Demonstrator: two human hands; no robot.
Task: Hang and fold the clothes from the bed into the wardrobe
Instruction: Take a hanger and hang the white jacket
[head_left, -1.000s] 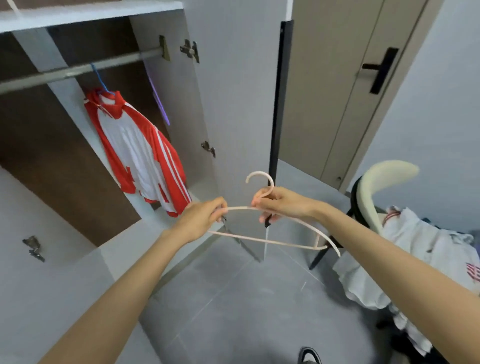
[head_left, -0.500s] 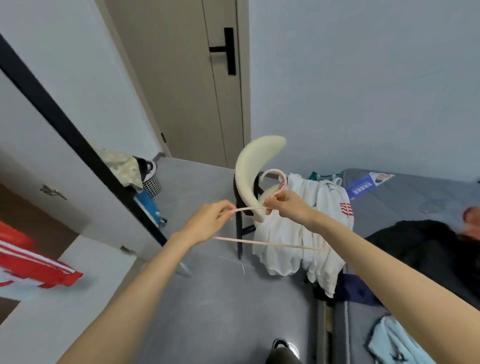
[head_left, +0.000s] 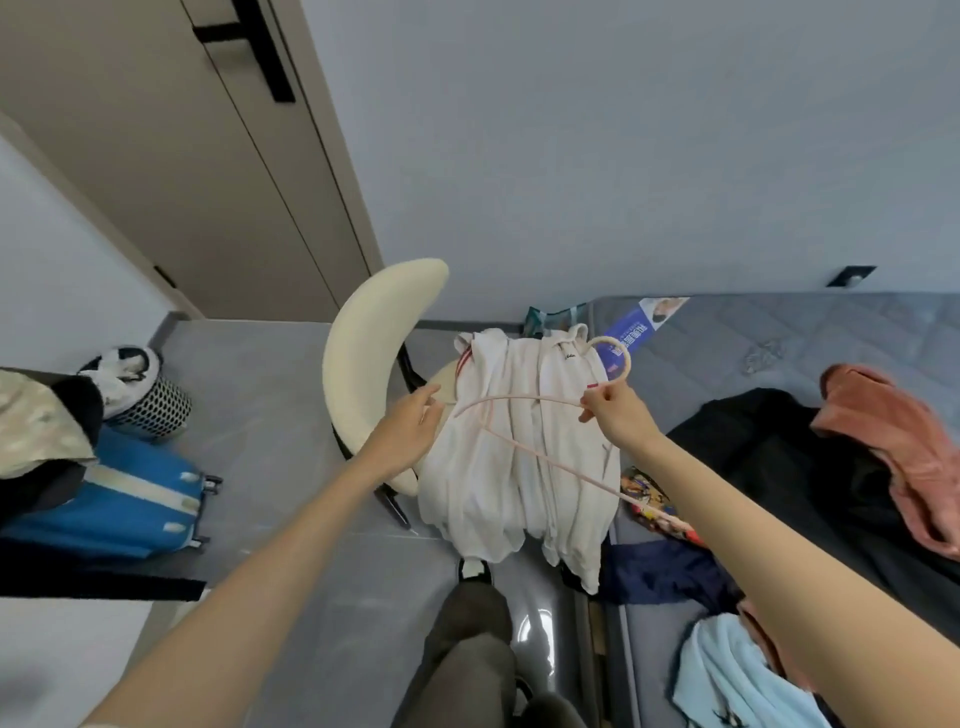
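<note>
Since the frame half a second earlier, the left hand (head_left: 410, 431) has released the hanger (head_left: 524, 398), and both hands have come closer to the chair (head_left: 374, 353). The left hand is now spread, with its fingers loosely straight, just beside the hanger's left end; whether it touches the cloth below cannot be told. The right hand (head_left: 615, 415) pinches the pale pink hanger at its neck, directly below the hook. The hanger is tilted, and its lower bar runs down to the right toward the right forearm. It hangs in front of a white garment (head_left: 498, 483) that is draped over the chair seat and falls toward the floor. The chair stands against the near corner of the bed (head_left: 779, 338). On the bed lie a black garment (head_left: 769, 457), a pink garment (head_left: 893, 431), a light blue garment (head_left: 737, 670) and a navy garment (head_left: 660, 571). A blue suitcase (head_left: 119, 499) and a mesh basket (head_left: 150, 405) stand on the floor at the left.
</note>
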